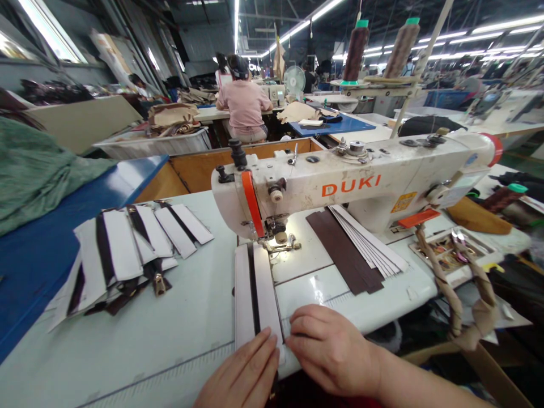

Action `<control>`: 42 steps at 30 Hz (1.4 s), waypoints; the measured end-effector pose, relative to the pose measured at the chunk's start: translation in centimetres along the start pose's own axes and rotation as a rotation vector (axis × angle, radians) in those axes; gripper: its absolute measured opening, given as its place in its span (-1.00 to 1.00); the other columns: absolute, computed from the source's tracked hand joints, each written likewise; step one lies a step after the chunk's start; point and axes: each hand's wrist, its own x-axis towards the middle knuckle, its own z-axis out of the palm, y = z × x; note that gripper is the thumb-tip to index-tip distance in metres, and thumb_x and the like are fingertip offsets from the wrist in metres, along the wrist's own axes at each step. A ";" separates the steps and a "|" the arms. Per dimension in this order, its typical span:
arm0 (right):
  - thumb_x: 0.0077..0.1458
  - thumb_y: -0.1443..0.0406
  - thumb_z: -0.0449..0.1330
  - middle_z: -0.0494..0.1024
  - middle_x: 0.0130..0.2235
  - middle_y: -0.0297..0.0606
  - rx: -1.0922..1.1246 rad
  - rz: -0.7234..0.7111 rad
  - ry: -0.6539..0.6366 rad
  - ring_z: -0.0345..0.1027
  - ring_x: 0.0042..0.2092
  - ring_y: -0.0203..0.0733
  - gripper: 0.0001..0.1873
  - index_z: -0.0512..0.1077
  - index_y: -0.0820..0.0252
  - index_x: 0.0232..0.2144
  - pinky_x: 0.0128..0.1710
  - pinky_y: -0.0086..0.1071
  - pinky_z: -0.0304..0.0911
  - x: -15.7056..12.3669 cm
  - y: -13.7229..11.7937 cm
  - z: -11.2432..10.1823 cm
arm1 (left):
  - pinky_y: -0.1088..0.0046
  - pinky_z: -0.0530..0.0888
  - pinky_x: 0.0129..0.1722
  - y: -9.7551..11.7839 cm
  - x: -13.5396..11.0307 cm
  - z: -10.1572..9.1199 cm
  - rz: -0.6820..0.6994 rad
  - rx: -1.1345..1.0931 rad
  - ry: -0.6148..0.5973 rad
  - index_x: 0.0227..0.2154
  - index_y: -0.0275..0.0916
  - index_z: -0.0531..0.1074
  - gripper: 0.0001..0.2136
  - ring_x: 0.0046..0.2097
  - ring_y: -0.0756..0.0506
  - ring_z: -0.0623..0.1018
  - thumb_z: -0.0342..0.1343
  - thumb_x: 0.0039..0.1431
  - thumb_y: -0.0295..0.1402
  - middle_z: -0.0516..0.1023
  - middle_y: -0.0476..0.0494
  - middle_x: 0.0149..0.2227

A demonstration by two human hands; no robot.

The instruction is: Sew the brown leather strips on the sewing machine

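Observation:
A zipper piece [243,294], a dark tape between two white-backed strips, lies lengthwise on the sewing machine's bed. Its far end is under the presser foot [264,245] of the sewing machine [306,181]. My left hand [244,374] rests flat across the near end, its fingers straight and side by side. At the right edge of that same end, my right hand [331,348] has its fingers curled and pressed together, pinching the edge. The fingertips partly cover the near end. The needle itself is too small to make out.
Several zipper pieces [121,243] lie overlapped at left. Brown strips with white backs [344,249] are fanned under the machine arm. A tray [450,249] with scissors sits at right. Thread cones [359,54] stand above. A person in pink [246,105] sits ahead.

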 end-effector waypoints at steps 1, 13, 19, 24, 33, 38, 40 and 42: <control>0.16 0.43 -0.01 0.43 -0.27 -0.09 -0.004 -0.001 0.000 0.28 -0.13 -0.09 -0.77 0.38 0.33 -0.17 -0.09 -0.27 0.32 0.0 0.0 0.0 | 0.34 0.41 0.09 0.0 0.0 0.0 0.002 0.003 -0.005 -0.14 -0.34 0.48 -0.67 0.11 -0.15 0.43 -0.20 0.28 -0.58 0.53 -0.27 -0.03; 0.17 0.43 -0.01 0.44 -0.28 -0.10 -0.017 -0.003 0.008 0.28 -0.12 -0.09 -0.78 0.38 0.31 -0.18 -0.09 -0.28 0.32 0.1 -0.1 -0.2 | 0.31 0.43 0.08 0.2 -0.3 0.3 -0.006 0.004 -0.011 -0.12 -0.33 0.47 -0.67 0.13 -0.17 0.41 -0.18 0.27 -0.58 0.52 -0.25 -0.01; 0.17 0.42 -0.02 0.43 -0.27 -0.10 -0.012 -0.004 0.000 0.28 -0.12 -0.09 -0.78 0.36 0.28 -0.17 -0.10 -0.26 0.33 0.0 0.0 -0.2 | 0.32 0.44 0.06 0.2 -0.2 0.2 -0.016 -0.012 0.006 -0.11 -0.32 0.46 -0.69 0.12 -0.17 0.43 -0.16 0.27 -0.56 0.54 -0.24 -0.04; 0.17 0.43 -0.03 0.44 -0.28 -0.10 -0.003 0.002 0.008 0.28 -0.14 -0.09 -0.77 0.38 0.30 -0.18 -0.10 -0.26 0.33 0.0 -0.1 -0.1 | 0.34 0.46 0.04 0.2 -0.2 0.2 -0.020 -0.025 -0.004 -0.11 -0.32 0.47 -0.69 0.13 -0.18 0.42 -0.16 0.26 -0.58 0.55 -0.23 -0.04; 0.16 0.46 -0.02 0.47 -0.28 -0.09 -0.003 -0.001 0.067 0.30 -0.15 -0.10 -0.75 0.41 0.35 -0.18 -0.10 -0.27 0.36 0.1 -0.2 -0.1 | 0.32 0.46 0.05 0.1 -0.2 0.2 -0.007 -0.044 0.003 -0.13 -0.32 0.47 -0.71 0.14 -0.18 0.41 -0.13 0.26 -0.57 0.54 -0.24 -0.03; 0.16 0.47 -0.01 0.47 -0.27 -0.07 0.008 0.003 0.049 0.30 -0.13 -0.10 -0.75 0.39 0.36 -0.16 -0.09 -0.26 0.35 0.1 -0.1 -0.1 | 0.34 0.46 0.04 0.1 -0.3 0.0 -0.010 -0.060 -0.017 -0.12 -0.34 0.48 -0.69 0.14 -0.19 0.41 -0.15 0.26 -0.59 0.54 -0.24 -0.03; 0.17 0.46 -0.03 0.46 -0.27 -0.07 0.010 0.004 0.049 0.30 -0.13 -0.10 -0.74 0.38 0.35 -0.13 -0.10 -0.26 0.35 0.1 -0.1 -0.1 | 0.34 0.45 0.05 0.2 -0.3 0.0 -0.017 -0.059 0.002 -0.12 -0.34 0.47 -0.70 0.12 -0.17 0.43 -0.14 0.25 -0.59 0.55 -0.24 -0.04; 0.18 0.46 -0.03 0.46 -0.27 -0.07 0.004 0.003 0.054 0.29 -0.13 -0.10 -0.72 0.37 0.34 -0.11 -0.12 -0.25 0.35 0.1 -0.1 -0.1 | 0.34 0.45 0.05 0.2 -0.2 0.1 -0.021 -0.063 0.025 -0.13 -0.33 0.47 -0.71 0.11 -0.16 0.44 -0.13 0.25 -0.58 0.55 -0.24 -0.05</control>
